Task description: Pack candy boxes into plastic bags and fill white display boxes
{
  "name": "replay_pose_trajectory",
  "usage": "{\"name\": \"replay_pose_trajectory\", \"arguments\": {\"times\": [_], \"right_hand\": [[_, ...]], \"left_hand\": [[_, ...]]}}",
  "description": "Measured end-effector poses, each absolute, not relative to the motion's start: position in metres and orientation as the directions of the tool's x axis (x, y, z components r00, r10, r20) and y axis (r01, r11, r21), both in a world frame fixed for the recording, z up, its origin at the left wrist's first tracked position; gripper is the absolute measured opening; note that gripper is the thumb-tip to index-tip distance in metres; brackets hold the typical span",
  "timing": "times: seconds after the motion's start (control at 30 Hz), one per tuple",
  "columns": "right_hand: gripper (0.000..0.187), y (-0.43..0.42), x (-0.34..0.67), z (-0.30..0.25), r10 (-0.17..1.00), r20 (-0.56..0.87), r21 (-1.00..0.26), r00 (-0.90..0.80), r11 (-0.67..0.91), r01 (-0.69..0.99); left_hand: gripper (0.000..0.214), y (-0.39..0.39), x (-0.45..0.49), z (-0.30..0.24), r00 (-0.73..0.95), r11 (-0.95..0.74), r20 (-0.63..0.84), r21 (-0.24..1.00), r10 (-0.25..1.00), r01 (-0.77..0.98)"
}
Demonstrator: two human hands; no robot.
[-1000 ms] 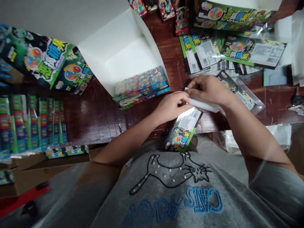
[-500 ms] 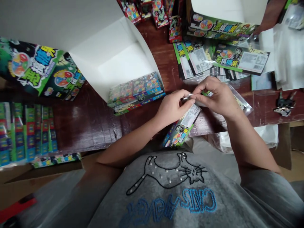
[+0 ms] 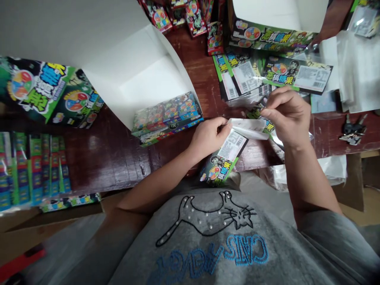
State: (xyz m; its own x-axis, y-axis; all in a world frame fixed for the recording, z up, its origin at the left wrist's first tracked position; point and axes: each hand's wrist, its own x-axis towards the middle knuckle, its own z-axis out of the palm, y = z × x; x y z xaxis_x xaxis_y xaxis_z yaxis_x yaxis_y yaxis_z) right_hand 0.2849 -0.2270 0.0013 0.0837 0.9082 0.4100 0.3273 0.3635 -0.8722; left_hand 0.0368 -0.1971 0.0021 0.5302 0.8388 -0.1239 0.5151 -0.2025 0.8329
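Note:
My left hand is closed on the upper end of a printed packet, pinching it between thumb and fingers. The packet hangs tilted toward my lap, with a white barcode label on its face. From the pinch, a pale white flap sticks out to the right. My right hand is held just above and beyond the flap's far end, thumb and forefinger pressed together. Whatever may be between those fingertips is too small to make out. Beneath the right hand lies another printed packet, partly covered.
An open white carton on the left holds small printed boxes. Several labelled cards lie at the back right, near a printed display box. Keys rest at the right. Bagged strips lie at the left edge.
My right hand has moved right and slightly up, away from my left hand. The white flap between them now shows at full length. My left hand still grips the packet.

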Motion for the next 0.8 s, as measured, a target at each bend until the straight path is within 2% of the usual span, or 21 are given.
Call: {"name": "replay_pose_trajectory", "arguments": {"times": [0.07, 0.17, 0.2, 0.3, 0.37, 0.5, 0.53, 0.6, 0.67, 0.8], "right_hand": [[0.029, -0.225, 0.288, -0.003, 0.930, 0.364, -0.880, 0.054, 0.324, 0.346], [0.069, -0.221, 0.286, -0.010, 0.976, 0.190, -0.926, -0.103, 0.213, 0.311], [0.076, -0.220, 0.284, -0.012, 0.978, 0.160, -0.941, -0.133, 0.192, 0.280], [0.073, -0.220, 0.275, -0.008, 0.977, 0.184, -0.954, -0.104, 0.203, 0.220], [0.074, -0.224, 0.270, 0.001, 0.975, 0.220, -0.953, -0.017, 0.218, 0.210], [0.082, -0.245, 0.261, 0.024, 0.979, 0.180, -0.974, 0.099, 0.163, 0.159], [0.082, -0.252, 0.258, 0.028, 0.983, 0.154, -0.980, 0.102, 0.139, 0.140], [0.079, -0.266, 0.252, 0.033, 0.991, 0.088, -0.992, 0.098, 0.078, 0.097], [0.077, -0.278, 0.244, 0.033, 0.996, 0.020, -0.999, 0.084, 0.016, 0.049], [0.079, -0.290, 0.227, 0.026, 0.999, -0.047, -0.999, 0.027, -0.047, -0.005]], "left_hand": [[0.023, -0.197, 0.036, 0.002, 0.521, -0.199, -0.130, 0.825, 0.844, 0.528], [0.023, -0.195, 0.037, 0.000, 0.529, -0.213, -0.120, 0.823, 0.840, 0.526], [0.024, -0.195, 0.038, -0.001, 0.532, -0.220, -0.118, 0.820, 0.838, 0.529], [0.023, -0.195, 0.039, -0.008, 0.538, -0.217, -0.123, 0.823, 0.834, 0.525], [0.012, -0.200, 0.037, -0.013, 0.508, -0.192, -0.087, 0.861, 0.857, 0.472], [0.055, -0.218, 0.023, -0.007, 0.379, -0.205, 0.071, 0.923, 0.923, 0.326], [0.052, -0.222, 0.018, -0.001, 0.389, -0.243, 0.108, 0.916, 0.915, 0.318], [0.030, -0.227, 0.008, 0.013, 0.483, -0.337, 0.158, 0.889, 0.861, 0.309], [0.016, -0.229, -0.001, 0.025, 0.593, -0.382, 0.159, 0.883, 0.789, 0.271], [0.016, -0.230, -0.011, 0.026, 0.641, -0.232, 0.060, 0.955, 0.765, 0.187]]}}
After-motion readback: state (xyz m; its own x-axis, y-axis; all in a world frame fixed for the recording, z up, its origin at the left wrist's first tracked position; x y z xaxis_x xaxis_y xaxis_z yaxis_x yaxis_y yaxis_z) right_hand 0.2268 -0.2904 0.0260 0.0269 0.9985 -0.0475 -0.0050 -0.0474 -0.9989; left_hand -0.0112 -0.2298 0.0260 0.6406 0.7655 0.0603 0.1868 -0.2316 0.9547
